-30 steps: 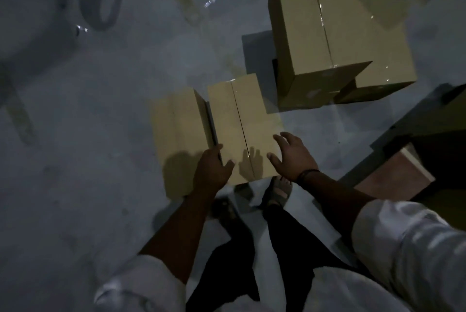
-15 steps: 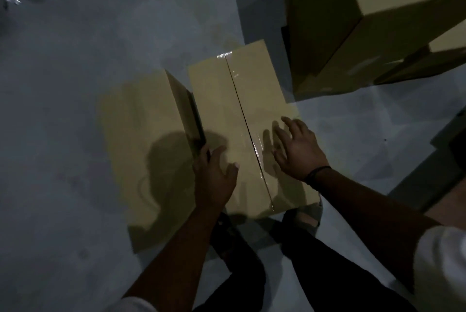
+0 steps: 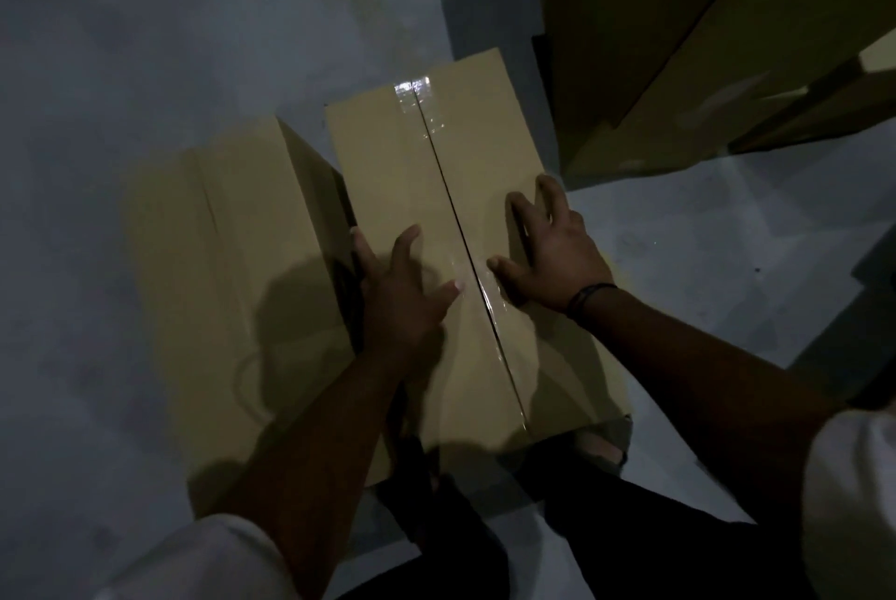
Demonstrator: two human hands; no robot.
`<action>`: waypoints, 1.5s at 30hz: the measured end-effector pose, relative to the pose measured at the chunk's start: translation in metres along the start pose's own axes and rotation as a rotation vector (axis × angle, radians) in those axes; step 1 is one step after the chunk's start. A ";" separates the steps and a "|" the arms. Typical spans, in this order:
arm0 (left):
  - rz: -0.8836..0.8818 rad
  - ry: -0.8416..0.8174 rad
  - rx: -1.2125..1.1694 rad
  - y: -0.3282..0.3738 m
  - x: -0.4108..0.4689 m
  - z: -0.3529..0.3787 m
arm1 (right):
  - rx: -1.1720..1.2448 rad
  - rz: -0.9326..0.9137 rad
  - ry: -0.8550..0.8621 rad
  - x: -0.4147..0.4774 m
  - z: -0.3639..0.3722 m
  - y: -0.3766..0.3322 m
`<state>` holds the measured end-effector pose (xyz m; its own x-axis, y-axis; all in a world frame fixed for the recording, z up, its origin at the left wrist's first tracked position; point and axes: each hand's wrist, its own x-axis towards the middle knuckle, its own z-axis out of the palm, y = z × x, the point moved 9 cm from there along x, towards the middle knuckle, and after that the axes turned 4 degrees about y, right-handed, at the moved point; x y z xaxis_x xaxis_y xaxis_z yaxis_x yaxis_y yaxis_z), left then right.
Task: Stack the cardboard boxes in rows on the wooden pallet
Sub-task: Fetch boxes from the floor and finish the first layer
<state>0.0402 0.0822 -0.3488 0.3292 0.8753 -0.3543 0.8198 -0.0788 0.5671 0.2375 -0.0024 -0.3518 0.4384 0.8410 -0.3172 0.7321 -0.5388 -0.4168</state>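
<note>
Taped box (image 3: 436, 236): set on the floor (image 3: 145, 42) at centre, with its left edge just beside a second box (image 3: 218, 284) at 9 o'clock.
Left hand (image 3: 402, 299): laid flat and spread at the top's left edge.
Right hand (image 3: 548, 255): spread wide, reaching the right edge.
Stacked boxes (image 3: 654, 42): near, at 1 o'clock.
Open room: bare floor is seen at 10 and 3 o'clock.

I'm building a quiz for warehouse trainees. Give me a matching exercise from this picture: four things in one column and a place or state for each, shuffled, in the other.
Things
1. left hand
2. right hand
3. left box
4. stacked boxes

Places or states
A. upper right of the picture
B. wears a dark wristband
C. at the left edge of the taped box
D. partly in shadow, left of the taped box

Pairs: 1-C, 2-B, 3-D, 4-A
</note>
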 end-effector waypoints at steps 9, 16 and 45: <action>-0.086 0.044 -0.110 0.014 -0.025 -0.032 | -0.032 0.096 0.067 -0.026 -0.039 -0.018; -0.028 -0.011 -0.096 0.069 -0.085 -0.097 | -0.135 0.100 0.148 -0.097 -0.127 -0.054; 0.419 -0.333 0.198 0.238 -0.374 -0.054 | 0.009 0.636 0.371 -0.481 -0.227 0.057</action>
<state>0.0871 -0.2376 -0.0407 0.7488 0.5549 -0.3623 0.6489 -0.5029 0.5709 0.1864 -0.4263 -0.0298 0.9257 0.3261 -0.1917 0.2737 -0.9272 -0.2557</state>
